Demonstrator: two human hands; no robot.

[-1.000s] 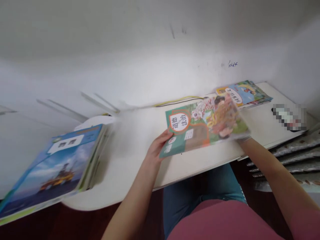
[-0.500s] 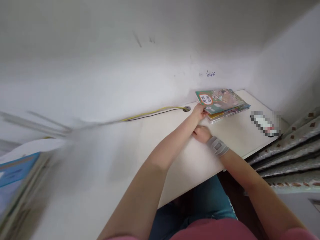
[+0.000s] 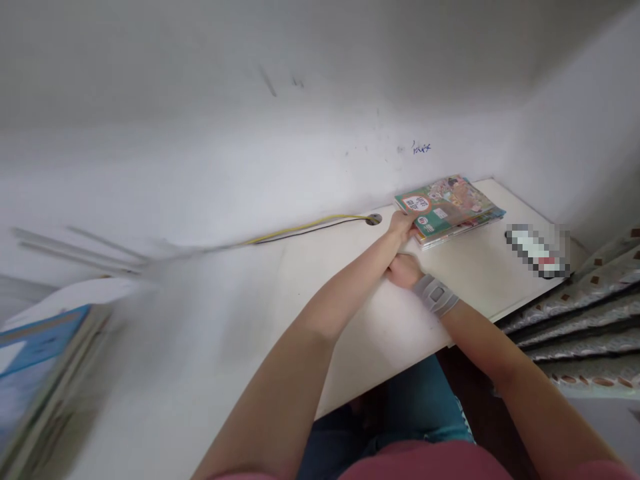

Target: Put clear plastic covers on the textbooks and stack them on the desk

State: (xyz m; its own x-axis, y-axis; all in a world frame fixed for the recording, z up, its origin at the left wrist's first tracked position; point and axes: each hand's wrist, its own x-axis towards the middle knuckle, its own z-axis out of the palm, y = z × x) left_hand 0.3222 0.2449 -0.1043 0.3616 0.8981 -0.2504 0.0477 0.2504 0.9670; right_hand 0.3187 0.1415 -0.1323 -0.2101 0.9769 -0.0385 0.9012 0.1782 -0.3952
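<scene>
A small stack of thin books point(image 3: 450, 203) with a green, illustrated top cover lies against the wall at the back right of the white table point(image 3: 280, 313). My left hand point(image 3: 403, 225) is at the stack's near left corner, its fingers partly hidden at the edge of the top book. Just below it, my right hand point(image 3: 404, 269) rests on the table with its fingers curled in; whether anything is inside them is hidden. A grey band point(image 3: 437, 294) is around my right wrist.
A pixelated oblong object point(image 3: 537, 252) lies right of the books. Yellow and black cables run along the wall into a round hole point(image 3: 373, 219). Another stack of books point(image 3: 45, 340) stands at the far left. Patterned curtain folds point(image 3: 580, 307) hang at the right edge.
The top green book has come down flatter and more in line with the stack. My left hand stays at its corner; my right hand has hardly moved.
</scene>
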